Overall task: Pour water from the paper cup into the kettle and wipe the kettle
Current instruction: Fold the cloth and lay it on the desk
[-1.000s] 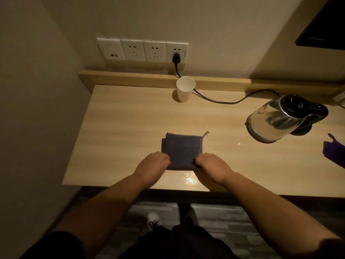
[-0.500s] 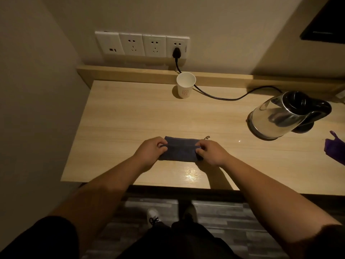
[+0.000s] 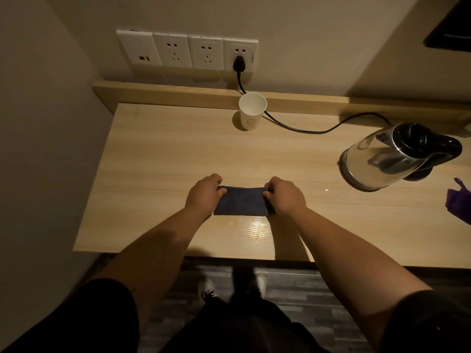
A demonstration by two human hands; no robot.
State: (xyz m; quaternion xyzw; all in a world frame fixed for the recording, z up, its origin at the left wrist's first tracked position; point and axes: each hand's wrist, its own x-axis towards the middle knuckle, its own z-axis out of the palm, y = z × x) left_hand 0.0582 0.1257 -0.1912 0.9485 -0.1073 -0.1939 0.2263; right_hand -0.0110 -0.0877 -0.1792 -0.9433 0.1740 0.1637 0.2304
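kettle (image 3: 392,159) sits untouched at right of frame. nearer, left hand (image 3: 205,196) and right hand (image 3: 286,197) pinch the cloth (image 3: 240,201) ends, now folded narrower than a second ago; wiping prep. paper cup (image 3: 251,110) upright, upper centre of tabletop (image 3: 158,159).

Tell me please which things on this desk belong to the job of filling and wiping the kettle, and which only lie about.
For the job:
- white paper cup
- steel kettle with black lid
- folded dark blue cloth, gripped by left hand and right hand

Lying about:
- purple item at the desk's right edge
- white wall sockets
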